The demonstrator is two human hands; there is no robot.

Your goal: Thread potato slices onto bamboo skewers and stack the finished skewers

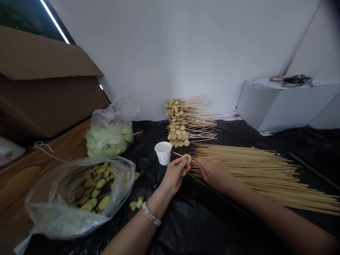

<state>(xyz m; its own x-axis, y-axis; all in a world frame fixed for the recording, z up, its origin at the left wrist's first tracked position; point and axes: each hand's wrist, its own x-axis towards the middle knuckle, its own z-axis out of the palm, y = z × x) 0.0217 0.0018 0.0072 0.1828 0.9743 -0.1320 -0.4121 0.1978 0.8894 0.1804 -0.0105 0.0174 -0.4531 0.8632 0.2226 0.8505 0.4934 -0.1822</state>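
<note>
Nearby, an open bag (61, 224) of slices (101, 183) sits on the left hand's (173, 174) side, seemingly for easy reach. That hand's fingers pinch a pale slice (187, 158) pierced by a skewer (178, 154), while the right hand's (215, 173) curl closed around the skewer's other end, apparently steadying it, beside loose skewers (255, 177); beyond, loaded skewers (176, 131) lie slice-ends together, probably for tidiness.

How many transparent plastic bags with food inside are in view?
2. One transparent plastic bag with pale-green pieces is left of the white paper cup; the second bag, open, with yellowish round slices, lies nearer. The whitish object at the left edge is unclear.
</note>
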